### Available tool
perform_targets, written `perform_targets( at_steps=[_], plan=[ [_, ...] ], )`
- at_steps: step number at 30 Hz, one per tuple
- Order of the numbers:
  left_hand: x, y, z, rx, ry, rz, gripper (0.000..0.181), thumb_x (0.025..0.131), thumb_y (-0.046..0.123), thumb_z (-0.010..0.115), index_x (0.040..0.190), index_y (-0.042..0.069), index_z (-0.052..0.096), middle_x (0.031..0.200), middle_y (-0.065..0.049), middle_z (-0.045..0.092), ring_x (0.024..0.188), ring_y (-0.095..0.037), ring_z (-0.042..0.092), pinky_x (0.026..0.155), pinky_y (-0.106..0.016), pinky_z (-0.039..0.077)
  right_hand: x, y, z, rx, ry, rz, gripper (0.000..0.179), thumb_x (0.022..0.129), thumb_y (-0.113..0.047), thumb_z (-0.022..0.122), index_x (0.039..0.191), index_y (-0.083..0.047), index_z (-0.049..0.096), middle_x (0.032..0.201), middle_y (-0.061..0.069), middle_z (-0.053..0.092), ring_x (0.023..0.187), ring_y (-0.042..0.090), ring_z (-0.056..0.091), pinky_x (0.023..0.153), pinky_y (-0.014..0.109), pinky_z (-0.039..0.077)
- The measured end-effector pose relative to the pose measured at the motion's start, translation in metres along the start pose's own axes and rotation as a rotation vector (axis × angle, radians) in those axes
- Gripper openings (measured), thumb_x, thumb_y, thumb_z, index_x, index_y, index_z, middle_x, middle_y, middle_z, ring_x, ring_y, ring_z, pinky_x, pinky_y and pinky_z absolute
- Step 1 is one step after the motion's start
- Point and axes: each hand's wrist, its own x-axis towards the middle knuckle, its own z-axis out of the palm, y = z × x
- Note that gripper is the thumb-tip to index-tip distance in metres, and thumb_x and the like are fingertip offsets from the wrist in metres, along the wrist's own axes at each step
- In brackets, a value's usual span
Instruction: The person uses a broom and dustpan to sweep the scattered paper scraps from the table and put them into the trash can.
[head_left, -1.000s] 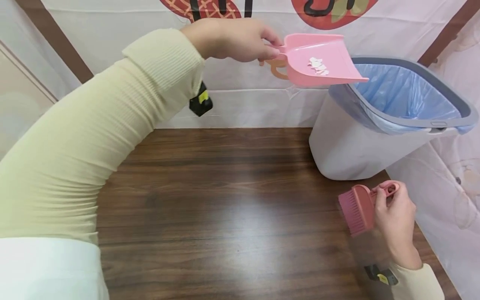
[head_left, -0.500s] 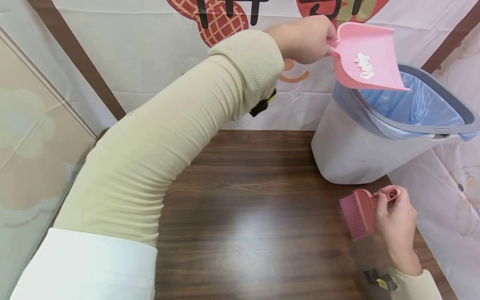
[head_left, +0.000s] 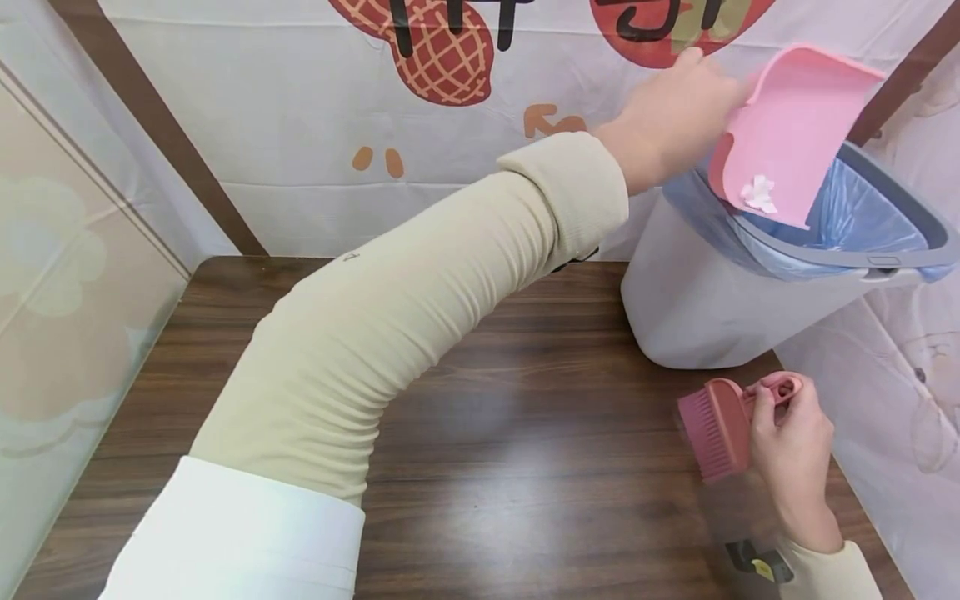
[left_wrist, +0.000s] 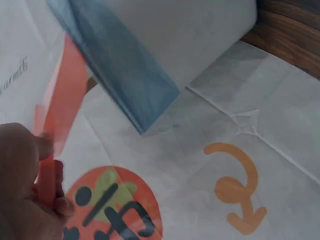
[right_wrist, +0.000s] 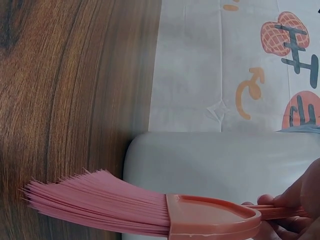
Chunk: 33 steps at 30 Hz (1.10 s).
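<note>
My left hand grips the handle of a pink dustpan, which tilts steeply over the bin's near-left rim. White scraps have gathered at the pan's lower corner. In the left wrist view the fingers wrap the handle, and the dustpan shows nearly edge-on beside the bin's liner. Low on the right, my right hand pinches the handle of a pink hand brush, its bristles pointing left over the wooden surface. The right wrist view shows the bristles close up.
A light grey bin with a grey rim and a blue plastic liner stands at the right on the brown wooden tabletop. Behind it hangs a white printed cloth. Another cloth borders the right side.
My left hand has moved right with the dustpan and tipped it, from nearly level to steep. The white scraps have slid to the pan's lower corner. The brush hand stays almost still.
</note>
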Motion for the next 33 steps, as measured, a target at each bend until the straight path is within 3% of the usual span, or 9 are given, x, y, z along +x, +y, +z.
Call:
perform_targets(
  at_steps=[6, 11, 18, 20, 24, 26, 28, 33],
  plan=[
    [0.007, 0.009, 0.009, 0.19, 0.151, 0.168, 0.047, 0.108, 0.015, 0.033, 0.152, 0.025, 0.049, 0.144, -0.003, 0.052, 0.136, -0.018, 0.04, 0.111, -0.02, 0.035, 0.0, 0.0, 0.001, 0.006, 0.009, -0.007, 0.013, 0.097, -0.003, 0.058, 0.107, 0.005, 0.06, 0.09, 0.021, 0.07, 0.066, -0.02, 0.035, 0.059, 0.014, 0.031],
    [0.007, 0.012, 0.017, 0.247, 0.289, 0.269, 0.053, 0.106, 0.001, 0.024, 0.146, 0.015, 0.054, 0.134, -0.009, 0.056, 0.128, -0.024, 0.046, 0.106, -0.027, 0.041, 0.0, 0.0, 0.001, 0.009, 0.009, -0.008, 0.013, 0.097, -0.003, 0.058, 0.108, 0.005, 0.061, 0.09, 0.02, 0.071, 0.067, -0.021, 0.035, 0.06, 0.015, 0.031],
    [0.009, 0.018, 0.021, 0.278, 0.305, 0.331, 0.052, 0.107, -0.001, 0.022, 0.144, 0.012, 0.056, 0.133, -0.011, 0.055, 0.126, -0.026, 0.046, 0.103, -0.031, 0.044, -0.001, -0.001, 0.0, -0.002, 0.006, -0.007, 0.013, 0.098, -0.003, 0.059, 0.107, 0.005, 0.061, 0.091, 0.021, 0.07, 0.067, -0.021, 0.035, 0.059, 0.014, 0.03],
    [0.009, 0.018, 0.021, 0.313, 0.315, 0.405, 0.053, 0.106, -0.003, 0.019, 0.143, 0.008, 0.056, 0.135, -0.015, 0.055, 0.128, -0.029, 0.046, 0.106, -0.034, 0.042, -0.001, 0.0, 0.0, 0.002, 0.006, -0.009, 0.013, 0.098, -0.003, 0.059, 0.107, 0.005, 0.061, 0.091, 0.021, 0.07, 0.067, -0.021, 0.035, 0.059, 0.013, 0.03],
    [0.006, 0.017, 0.024, 0.431, 0.375, 0.627, 0.056, 0.104, -0.006, 0.009, 0.135, -0.004, 0.056, 0.137, -0.022, 0.054, 0.129, -0.035, 0.047, 0.107, -0.039, 0.04, 0.0, -0.001, 0.0, 0.006, 0.008, -0.012, 0.012, 0.097, -0.003, 0.059, 0.107, 0.005, 0.061, 0.091, 0.021, 0.07, 0.066, -0.02, 0.035, 0.059, 0.014, 0.03],
    [0.004, 0.016, 0.026, 0.478, 0.403, 0.698, 0.058, 0.102, -0.006, 0.005, 0.13, -0.008, 0.056, 0.137, -0.025, 0.053, 0.129, -0.037, 0.048, 0.106, -0.041, 0.041, -0.001, -0.001, 0.0, 0.008, 0.005, -0.013, 0.012, 0.097, -0.003, 0.059, 0.107, 0.005, 0.061, 0.09, 0.021, 0.07, 0.066, -0.019, 0.035, 0.059, 0.014, 0.03],
    [0.003, 0.015, 0.028, 0.503, 0.412, 0.714, 0.06, 0.101, -0.005, 0.001, 0.13, -0.01, 0.054, 0.137, -0.025, 0.053, 0.129, -0.037, 0.047, 0.106, -0.041, 0.04, -0.001, -0.002, 0.0, 0.007, 0.001, -0.015, 0.012, 0.098, -0.003, 0.059, 0.107, 0.005, 0.061, 0.09, 0.021, 0.07, 0.066, -0.019, 0.035, 0.059, 0.013, 0.03],
    [0.005, 0.013, 0.028, 0.514, 0.4, 0.663, 0.061, 0.1, -0.007, 0.0, 0.132, -0.009, 0.052, 0.136, -0.025, 0.052, 0.13, -0.037, 0.046, 0.109, -0.042, 0.038, -0.001, -0.001, 0.001, 0.007, -0.003, -0.008, 0.012, 0.098, -0.003, 0.059, 0.107, 0.004, 0.061, 0.09, 0.021, 0.071, 0.066, -0.02, 0.036, 0.059, 0.012, 0.03]
  ],
)
